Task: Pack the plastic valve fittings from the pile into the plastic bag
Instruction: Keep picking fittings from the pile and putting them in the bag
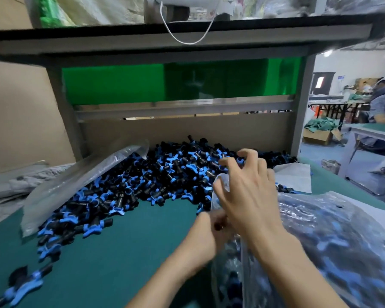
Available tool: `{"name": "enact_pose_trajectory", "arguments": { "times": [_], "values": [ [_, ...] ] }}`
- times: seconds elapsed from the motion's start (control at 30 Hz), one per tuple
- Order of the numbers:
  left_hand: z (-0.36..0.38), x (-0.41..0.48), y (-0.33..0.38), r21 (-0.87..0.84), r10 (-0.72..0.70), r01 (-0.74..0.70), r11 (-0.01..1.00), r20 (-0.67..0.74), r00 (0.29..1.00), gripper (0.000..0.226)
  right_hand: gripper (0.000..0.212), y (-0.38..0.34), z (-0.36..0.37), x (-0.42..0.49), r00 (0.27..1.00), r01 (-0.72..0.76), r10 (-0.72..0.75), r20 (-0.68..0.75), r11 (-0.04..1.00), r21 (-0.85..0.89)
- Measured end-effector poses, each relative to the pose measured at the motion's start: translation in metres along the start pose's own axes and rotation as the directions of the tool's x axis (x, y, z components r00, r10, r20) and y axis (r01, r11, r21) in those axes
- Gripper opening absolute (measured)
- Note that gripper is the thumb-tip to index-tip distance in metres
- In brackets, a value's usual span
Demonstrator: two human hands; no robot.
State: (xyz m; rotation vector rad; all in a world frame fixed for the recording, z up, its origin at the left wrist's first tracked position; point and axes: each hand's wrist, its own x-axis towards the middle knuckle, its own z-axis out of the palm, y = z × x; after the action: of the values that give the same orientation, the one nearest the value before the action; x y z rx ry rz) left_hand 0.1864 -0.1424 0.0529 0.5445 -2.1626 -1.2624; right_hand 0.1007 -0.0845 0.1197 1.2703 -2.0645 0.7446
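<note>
A green-matted bench (125, 245) is walled at the back by a cardboard panel (187, 127) and flanked by two grey posts, one on each side. One pile of valve fittings (160, 174), black with blue handles and far too many to count, lies against that panel and spreads forward on the left. One stray fitting (25, 285) lies apart near the front left edge.

There are three clear bags. A flat one (80, 178) rests on the pile's left flank. A stuffed one (342, 236) lies on the right. The plastic bag (226, 258) being filled stands between the arms. The left hand (207, 232) pinches its mouth. The right hand (247, 192) is above the mouth with its fingers bent and spread, and I cannot tell whether it holds a fitting. Bare mat lies open in front of the pile.
</note>
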Motion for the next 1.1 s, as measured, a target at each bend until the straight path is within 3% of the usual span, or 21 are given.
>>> {"name": "enact_pose_trajectory", "arguments": {
  "times": [0.07, 0.1, 0.17, 0.27, 0.37, 0.47, 0.63, 0.7, 0.77, 0.87, 0.97, 1.1],
  "values": [
    [-0.024, 0.0, -0.028, 0.038, -0.063, 0.068, 0.997, -0.115, 0.991, 0.028, 0.022, -0.014, 0.005, 0.002, 0.989, 0.052, -0.032, -0.146, 0.989, 0.137],
    [-0.037, 0.0, -0.047, 0.119, -0.099, 0.124, 0.985, -0.198, 0.975, 0.021, 0.023, -0.019, 0.01, 0.004, 0.991, 0.075, -0.05, -0.126, 0.978, 0.197],
    [-0.059, 0.001, -0.083, 0.276, -0.18, 0.269, 0.923, -0.309, 0.934, 0.011, 0.024, -0.027, 0.027, 0.005, 0.995, 0.076, -0.091, 0.051, 0.968, 0.24],
    [-0.078, 0.01, -0.119, 0.474, -0.253, 0.415, 0.777, -0.369, 0.895, 0.034, 0.026, -0.026, 0.059, -0.002, 0.952, 0.039, -0.107, 0.286, 0.972, 0.233],
    [-0.09, 0.039, -0.139, 0.551, -0.257, 0.519, 0.653, -0.483, 0.837, 0.05, 0.025, -0.017, 0.083, -0.012, 0.917, -0.001, -0.08, 0.39, 0.979, 0.203],
    [-0.093, 0.071, -0.142, 0.595, -0.317, 0.659, 0.461, -0.583, 0.748, 0.071, 0.025, -0.004, 0.097, -0.014, 0.9, -0.037, -0.045, 0.433, 0.983, 0.179],
    [-0.096, 0.095, -0.157, 0.67, -0.245, 0.678, 0.302, -0.633, 0.734, 0.055, 0.025, 0.006, 0.106, -0.014, 0.904, -0.074, -0.029, 0.427, 0.972, 0.224],
    [-0.096, 0.092, -0.158, 0.681, -0.202, 0.675, 0.284, -0.646, 0.736, 0.047, 0.026, 0.009, 0.107, -0.013, 0.908, -0.074, -0.031, 0.419, 0.97, 0.232],
    [-0.097, 0.083, -0.155, 0.643, -0.159, 0.673, 0.366, -0.669, 0.726, 0.038, 0.026, 0.01, 0.108, -0.013, 0.908, -0.085, -0.024, 0.419, 0.967, 0.239],
    [-0.094, 0.059, -0.15, 0.512, -0.11, 0.616, 0.598, -0.709, 0.696, 0.025, 0.026, 0.01, 0.107, -0.014, 0.904, -0.087, -0.03, 0.426, 0.964, 0.253],
    [-0.086, 0.023, -0.144, 0.424, -0.088, 0.47, 0.774, -0.663, 0.743, 0.026, 0.027, 0.01, 0.105, -0.018, 0.903, -0.047, -0.076, 0.422, 0.961, 0.274],
    [-0.073, -0.011, -0.135, 0.126, -0.122, 0.265, 0.956, -0.652, 0.749, 0.034, 0.033, 0.008, 0.1, -0.033, 0.888, 0.002, -0.149, 0.434, 0.947, 0.321]
  ]
}}
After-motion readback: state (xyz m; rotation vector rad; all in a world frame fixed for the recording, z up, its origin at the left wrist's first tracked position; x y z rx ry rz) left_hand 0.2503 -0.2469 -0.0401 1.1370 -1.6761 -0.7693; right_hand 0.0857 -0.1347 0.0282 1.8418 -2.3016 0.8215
